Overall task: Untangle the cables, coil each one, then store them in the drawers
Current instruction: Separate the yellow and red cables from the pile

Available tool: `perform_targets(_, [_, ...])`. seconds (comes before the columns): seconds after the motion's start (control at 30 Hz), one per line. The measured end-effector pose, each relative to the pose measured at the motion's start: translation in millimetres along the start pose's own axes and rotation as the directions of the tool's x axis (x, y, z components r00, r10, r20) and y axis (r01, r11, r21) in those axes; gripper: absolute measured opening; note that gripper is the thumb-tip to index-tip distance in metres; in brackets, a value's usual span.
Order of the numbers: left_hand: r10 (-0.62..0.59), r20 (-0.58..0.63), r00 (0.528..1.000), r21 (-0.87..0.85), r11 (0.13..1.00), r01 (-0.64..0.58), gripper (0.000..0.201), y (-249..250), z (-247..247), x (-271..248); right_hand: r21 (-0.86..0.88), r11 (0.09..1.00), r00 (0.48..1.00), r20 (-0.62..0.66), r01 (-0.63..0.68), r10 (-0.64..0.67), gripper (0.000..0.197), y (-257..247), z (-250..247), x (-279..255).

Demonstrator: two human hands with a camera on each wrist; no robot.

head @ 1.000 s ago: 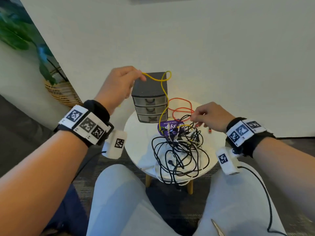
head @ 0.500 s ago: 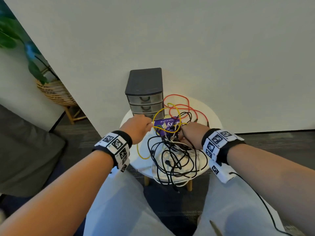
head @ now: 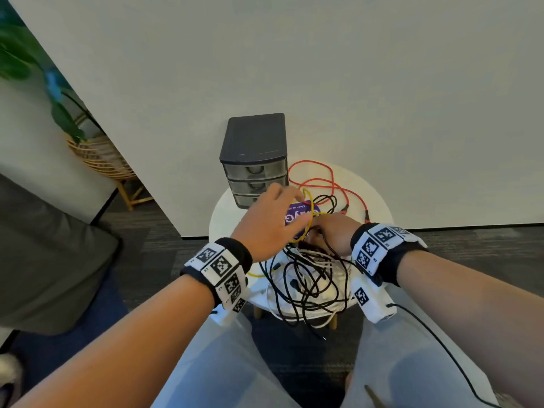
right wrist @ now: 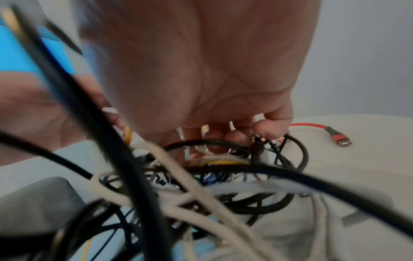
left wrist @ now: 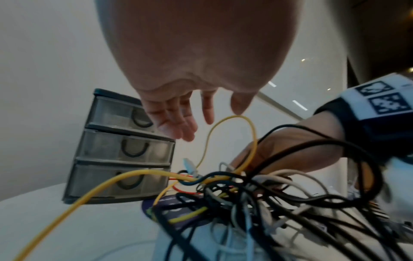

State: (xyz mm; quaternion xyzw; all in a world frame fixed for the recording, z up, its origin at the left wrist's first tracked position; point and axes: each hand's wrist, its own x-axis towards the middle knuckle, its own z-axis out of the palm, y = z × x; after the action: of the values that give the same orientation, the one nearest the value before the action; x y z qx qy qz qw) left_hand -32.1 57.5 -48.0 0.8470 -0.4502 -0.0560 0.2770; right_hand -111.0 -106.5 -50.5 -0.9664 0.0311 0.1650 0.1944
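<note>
From the head camera, a person is sitting at a small round white table (head: 229, 207) with a dark three-drawer box (head: 254, 156) standing at its far edge against the wall. The left hand (head: 266, 228) is hovering over the table just in front of the drawers, fingers stretched out and loose, holding nothing. The right hand (head: 332, 234) is lying low beside it, fingers curled down into the top of a tangle of black and white cables (head: 306, 278) that is spilling over the near edge of the table. A yellow cable (head: 309, 213) is arching up between the two hands, over a purple card (head: 294, 214). An orange cable (head: 329, 184) is lying in loose loops on the table to the right of the drawers, apart from the tangle.

From the left wrist, the left hand (left wrist: 178, 121) is hanging spread and relaxed in front of the drawer box (left wrist: 120, 151), whose three drawers are all closed. The yellow cable (left wrist: 232, 123) is looping up just under the fingertips without touching them, then running down into the tangle (left wrist: 279, 197), where the right hand (left wrist: 290, 155) is pressing in.

From the right wrist, the picture is blurring, but the right hand (right wrist: 223, 113) is gripping down on the tangle (right wrist: 201, 176), with thin cable strands passing between its curled fingers (right wrist: 266, 130). The plug end of the orange cable (right wrist: 330, 134) is resting on the table to the right.
</note>
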Motion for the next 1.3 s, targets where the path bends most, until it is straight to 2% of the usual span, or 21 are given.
perform_targets(0.1, [0.092,0.115,0.989,0.062,0.993,-0.1,0.043,16,8,4,0.005,1.0,0.998,-0.05,-0.026,0.026,0.014,7,-2,-2])
perform_targets(0.17, [0.03,0.151,0.988,0.09,0.995,-0.044,0.045,17,10,7,0.145,0.989,0.984,-0.178,0.022,0.004,0.015,14,-5,-5])
perform_targets(0.3, [-0.119,0.165,0.979,0.236,0.969,0.078,0.051,3,8,8,0.452,0.872,0.912,-0.411,0.187,0.017,0.017,33,-17,-13])
perform_targets(0.37, [-0.187,0.192,0.963,0.292,0.948,0.126,0.051,-3,4,7,0.633,0.729,0.898,-0.436,0.261,0.057,0.017,34,-24,-20])
perform_targets(0.5, [-0.211,0.222,0.952,0.332,0.934,0.129,0.051,-7,-2,4,0.89,0.302,0.923,-0.378,0.34,0.074,0.02,28,-38,-28])
perform_targets(0.53, [-0.207,0.208,0.956,0.337,0.933,0.129,0.048,-6,-2,3,0.904,0.297,0.936,-0.344,0.308,0.074,0.022,24,-41,-28])
perform_targets(0.57, [-0.2,0.191,0.961,0.336,0.933,0.127,0.044,-5,-1,3,0.888,0.381,0.946,-0.311,0.256,0.089,0.027,19,-43,-26])
perform_targets(0.63, [-0.179,0.167,0.969,0.299,0.946,0.124,0.038,-1,3,3,0.71,0.689,0.955,-0.281,0.143,0.092,0.037,10,-44,-21])
perform_targets(0.67, [-0.169,0.16,0.972,0.269,0.955,0.122,0.035,1,6,4,0.615,0.779,0.96,-0.273,0.123,0.064,0.037,5,-44,-18])
perform_targets(0.7, [-0.164,0.156,0.974,0.238,0.963,0.124,0.032,3,9,4,0.585,0.798,0.962,-0.271,0.141,0.03,0.036,1,-42,-16])
perform_targets(0.77, [-0.181,0.163,0.97,0.187,0.971,0.15,0.024,3,16,4,0.726,0.65,0.959,-0.283,0.224,-0.014,0.032,0,-40,-13])
perform_targets(0.87, [-0.223,0.202,0.954,0.177,0.966,0.188,0.023,-4,21,4,0.937,0.086,0.941,-0.335,0.338,-0.049,0.023,5,-46,-18])
perform_targets(0.9, [-0.221,0.199,0.955,0.166,0.968,0.189,0.024,-7,20,3,0.937,-0.049,0.937,-0.347,0.345,-0.038,0.022,9,-48,-21])
perform_targets(0.93, [-0.207,0.185,0.961,0.145,0.973,0.181,0.024,-8,18,4,0.937,-0.093,0.941,-0.338,0.337,-0.001,0.022,13,-48,-22])
perform_targets(0.97, [-0.185,0.161,0.97,0.119,0.979,0.167,0.025,-9,14,5,0.947,-0.035,0.946,-0.317,0.32,0.07,0.024,18,-47,-21])
perform_targets(1.03, [-0.131,0.084,0.988,0.068,0.99,0.126,0.029,-6,5,9,0.94,0.261,0.922,-0.288,0.221,0.257,0.03,28,-41,-15])
perform_targets(1.1, [-0.062,-0.022,0.998,0.01,0.998,0.062,0.033,-1,-6,13,0.827,0.56,0.854,-0.329,0.055,0.403,0.024,33,-39,-9])
perform_targets(1.13, [-0.034,-0.065,0.997,-0.031,0.999,0.032,0.033,4,-12,15,0.76,0.65,0.815,-0.379,0.004,0.438,0.022,33,-39,-8])
perform_targets(1.2, [-0.017,-0.093,0.996,-0.113,0.994,0.006,0.032,13,-22,19,0.628,0.776,0.729,-0.559,0.062,0.394,0.053,23,-45,-12])
perform_targets(1.27, [0.001,-0.076,0.997,-0.132,0.991,-0.011,0.03,21,-30,24,0.377,0.903,0.607,-0.773,0.207,0.183,0.078,5,-54,-21])
perform_targets(1.3, [0.022,-0.069,0.997,-0.125,0.992,-0.031,0.028,24,-33,27,0.214,0.95,0.581,-0.813,0.226,0.045,0.081,-4,-61,-25])
